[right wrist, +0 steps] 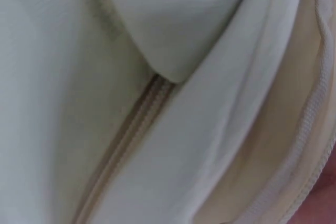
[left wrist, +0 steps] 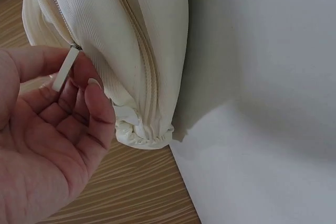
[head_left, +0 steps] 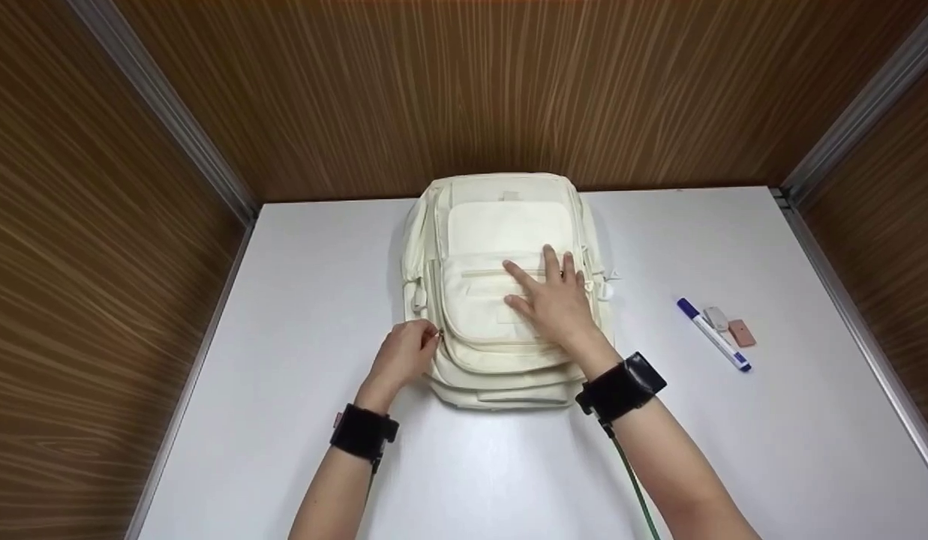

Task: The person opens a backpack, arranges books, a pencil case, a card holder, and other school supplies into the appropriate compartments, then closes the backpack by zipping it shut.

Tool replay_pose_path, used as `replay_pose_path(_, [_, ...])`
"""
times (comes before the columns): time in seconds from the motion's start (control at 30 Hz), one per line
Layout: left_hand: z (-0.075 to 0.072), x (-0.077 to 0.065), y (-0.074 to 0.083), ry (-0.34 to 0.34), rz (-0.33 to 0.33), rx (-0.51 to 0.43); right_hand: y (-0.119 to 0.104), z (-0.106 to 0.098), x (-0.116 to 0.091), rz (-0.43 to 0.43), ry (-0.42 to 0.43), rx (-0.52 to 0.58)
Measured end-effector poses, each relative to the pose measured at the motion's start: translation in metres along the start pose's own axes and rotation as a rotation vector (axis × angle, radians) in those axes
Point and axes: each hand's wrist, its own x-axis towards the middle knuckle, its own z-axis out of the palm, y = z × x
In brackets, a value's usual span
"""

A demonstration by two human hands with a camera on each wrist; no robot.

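Note:
A cream backpack [head_left: 510,229] lies front side up at the middle of the white table. My left hand [head_left: 405,351] is at its lower left side. In the left wrist view, thumb and fingers pinch a pale zipper pull [left wrist: 66,70] whose slider sits on a zipper with metal-looking teeth. Spread over the backpack's front pocket, my right hand [head_left: 560,306] rests with its fingers extended. The right wrist view is a blurred close-up of cream fabric with a brown-edged zipper [right wrist: 126,145] and a gaping fold lined in beige [right wrist: 262,166].
To the right of the backpack lie a white marker [head_left: 715,335] with a blue cap, a small grey item [head_left: 716,319] and a small pink block [head_left: 742,333]. Wood-grain panels [head_left: 448,90] enclose the table [head_left: 321,262] at the back and sides. A green cable [head_left: 635,480] trails from the right wrist.

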Motion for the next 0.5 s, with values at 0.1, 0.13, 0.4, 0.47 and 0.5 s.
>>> replay_pose_path(0.1, [0.0016,-0.0008,-0.0014,0.022,0.024,0.002,-0.0008,0.0005,-0.0005,-0.006,0.001,-0.003])
replay_pose_path(0.13, [0.0022,-0.0012,-0.0017,0.031,0.031,0.005,-0.0011,0.0006,-0.0008,-0.008,0.002,-0.003])
replay_pose_path(0.4, [0.0041,-0.006,-0.0003,0.065,0.09,0.114,-0.0009,0.0002,-0.0027,-0.023,0.031,-0.035])
replay_pose_path(0.47, [0.0037,-0.0073,-0.0005,0.074,0.104,0.142,-0.001,0.0006,-0.0029,-0.017,0.033,-0.04])
replay_pose_path(0.5, [0.0032,-0.008,-0.0004,0.077,0.111,0.148,-0.0011,0.0007,-0.003,-0.012,0.032,-0.042])
